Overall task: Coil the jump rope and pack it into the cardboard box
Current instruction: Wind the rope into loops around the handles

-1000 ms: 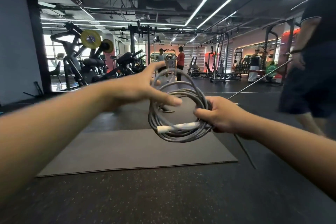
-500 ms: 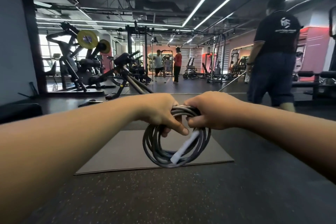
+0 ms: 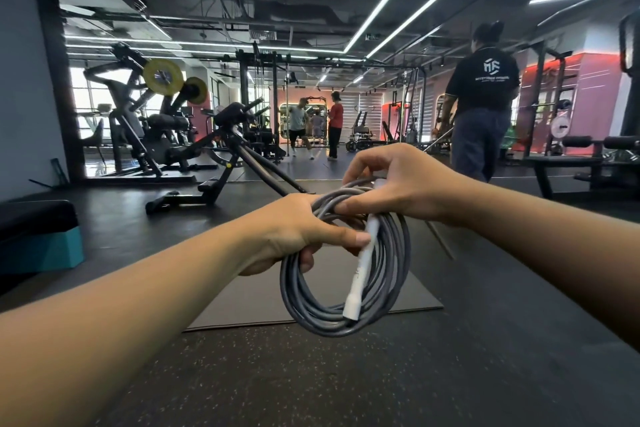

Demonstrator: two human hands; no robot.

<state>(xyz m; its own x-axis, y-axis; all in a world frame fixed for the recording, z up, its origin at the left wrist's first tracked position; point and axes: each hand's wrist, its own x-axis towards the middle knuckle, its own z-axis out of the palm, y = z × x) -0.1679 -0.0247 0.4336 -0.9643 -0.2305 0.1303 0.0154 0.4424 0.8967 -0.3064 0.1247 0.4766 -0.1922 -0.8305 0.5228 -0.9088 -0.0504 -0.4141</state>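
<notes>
Rope: the grey jump rope [image 3: 346,288] is wound into a round coil of several loops, held up in the air in front of the person, above the floor mat [image 3: 277,302].
Handle: a white handle [image 3: 362,263] lies slantwise across the coil, its top end up by the fingers of both hands, its lower end down at the bottom of the loops.
Left hand: the left hand [image 3: 287,236] grips the upper left part of the coil; its fingers are curled round the bundled strands and its thumb lies flat along the top, the tip touching the white handle.
Right hand: the right hand [image 3: 398,184] pinches the top of the coil just right of the left hand's fingers; thumb below, curled fingers above, with the strands and the handle's top end between them.
Hanging part: the rest of the coil hangs free below both sets of fingers.
Box: I cannot see a cardboard box from here.
Beyond the fingers: an exercise bench [image 3: 221,163] stands farther back on the left, and a person in a dark shirt [image 3: 483,104] stands with their back turned on the right.
</notes>
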